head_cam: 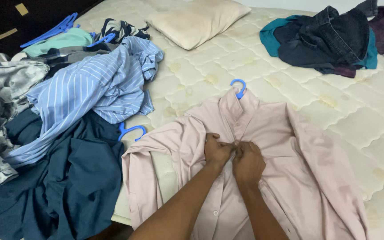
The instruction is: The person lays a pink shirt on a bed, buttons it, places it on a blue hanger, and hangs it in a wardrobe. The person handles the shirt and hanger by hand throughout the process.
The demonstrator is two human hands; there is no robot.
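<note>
Far left: heap of clothes on the bed (pixel 192 84), topped by a blue striped shirt (pixel 90 84) over a dark teal garment (pixel 67 178). Centre: pale pink shirt (pixel 307 164) laid flat on a blue hanger (pixel 239 86). Left hand (pixel 216 149) and right hand (pixel 247 162), touching, both pinching its button placket. Behind: cream pillow (pixel 196 20). Far right: dark jeans pile (pixel 330 38).
</note>
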